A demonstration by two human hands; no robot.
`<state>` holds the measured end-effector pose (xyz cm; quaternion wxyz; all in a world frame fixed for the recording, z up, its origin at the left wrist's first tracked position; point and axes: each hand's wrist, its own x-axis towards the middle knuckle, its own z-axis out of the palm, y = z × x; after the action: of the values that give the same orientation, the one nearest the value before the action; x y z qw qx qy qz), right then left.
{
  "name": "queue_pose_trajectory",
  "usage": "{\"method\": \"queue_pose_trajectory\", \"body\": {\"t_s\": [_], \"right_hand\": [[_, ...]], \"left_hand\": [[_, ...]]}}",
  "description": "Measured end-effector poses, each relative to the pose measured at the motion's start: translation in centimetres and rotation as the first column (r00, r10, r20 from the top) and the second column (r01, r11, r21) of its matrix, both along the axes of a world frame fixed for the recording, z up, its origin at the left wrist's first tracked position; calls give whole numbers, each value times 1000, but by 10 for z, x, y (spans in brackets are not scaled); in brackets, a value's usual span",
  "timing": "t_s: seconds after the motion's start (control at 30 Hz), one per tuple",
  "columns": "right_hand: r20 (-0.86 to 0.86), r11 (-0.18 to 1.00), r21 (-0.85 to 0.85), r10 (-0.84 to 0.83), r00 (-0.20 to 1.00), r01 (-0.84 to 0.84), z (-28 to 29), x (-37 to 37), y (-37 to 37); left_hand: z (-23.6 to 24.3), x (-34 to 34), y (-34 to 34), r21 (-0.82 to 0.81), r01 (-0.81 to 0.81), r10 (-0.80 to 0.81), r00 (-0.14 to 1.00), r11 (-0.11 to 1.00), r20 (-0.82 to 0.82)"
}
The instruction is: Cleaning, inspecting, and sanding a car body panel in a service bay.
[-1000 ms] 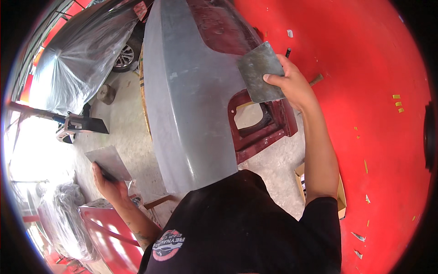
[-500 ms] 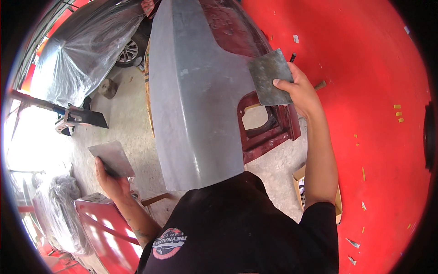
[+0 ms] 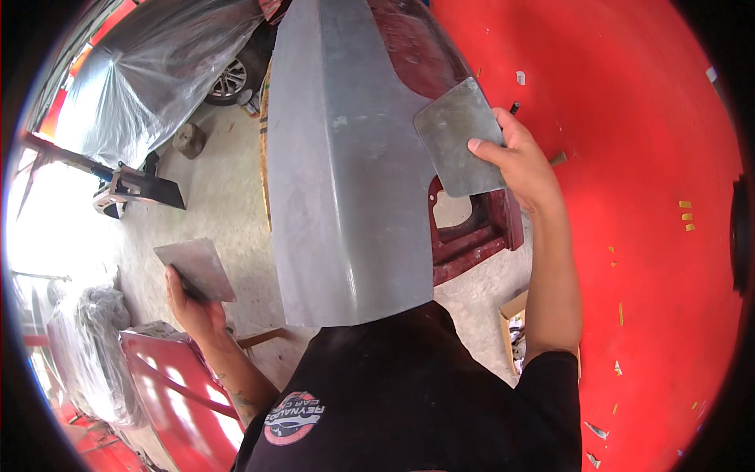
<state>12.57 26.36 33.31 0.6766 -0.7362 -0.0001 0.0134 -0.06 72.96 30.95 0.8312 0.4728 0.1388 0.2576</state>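
My left hand (image 3: 193,303) grips a thin square grey metal plate (image 3: 197,263) out over the floor, left of a long car body panel. My right hand (image 3: 519,161) grips a larger, darker rectangular metal plate (image 3: 456,118), thumb on its face, above the panel's right side. The panel (image 3: 346,197) is mostly matte grey, with dark red at its upper right and around a square opening (image 3: 476,256) partly hidden below the right plate. Whether that plate touches the panel I cannot tell.
A large red surface (image 3: 645,141) fills the right. Plastic sheeting (image 3: 141,79) covers a car with a visible wheel (image 3: 232,79). A dark stand (image 3: 153,189), concrete block (image 3: 189,140), red panel (image 3: 173,393), wrapped bundle (image 3: 94,354) and cardboard box (image 3: 507,338) surround me.
The view has shifted, so the grey panel sits further right. My right hand and plate have moved right and slightly down, the plate now tilted differently. My left hand's plate is slightly higher.
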Motion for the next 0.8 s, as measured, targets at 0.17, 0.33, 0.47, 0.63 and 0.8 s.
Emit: {"method": "queue_pose_trajectory", "body": {"t_s": [0.17,0.33,0.47,0.63,0.8], "right_hand": [[-34,969,-110,217,976,-219,33,1,13],[4,977,-149,157,988,-155,48,2,25],[-33,960,-248,126,991,-130,34,18,22],[-35,946,-250,202,979,-205,43,18,29],[-49,941,-222,251,967,-256,48,20,34]], "left_hand": [[-6,-6,7,-10,-10,10,1000,1000,4],[-12,-10,12,-28,-53,52,998,998,-22],[-16,-11,15,-49,-83,83,996,995,-18],[-23,-11,22,-57,-25,26,1000,998,10],[-28,-7,26,-64,-16,17,1000,998,20]]}}
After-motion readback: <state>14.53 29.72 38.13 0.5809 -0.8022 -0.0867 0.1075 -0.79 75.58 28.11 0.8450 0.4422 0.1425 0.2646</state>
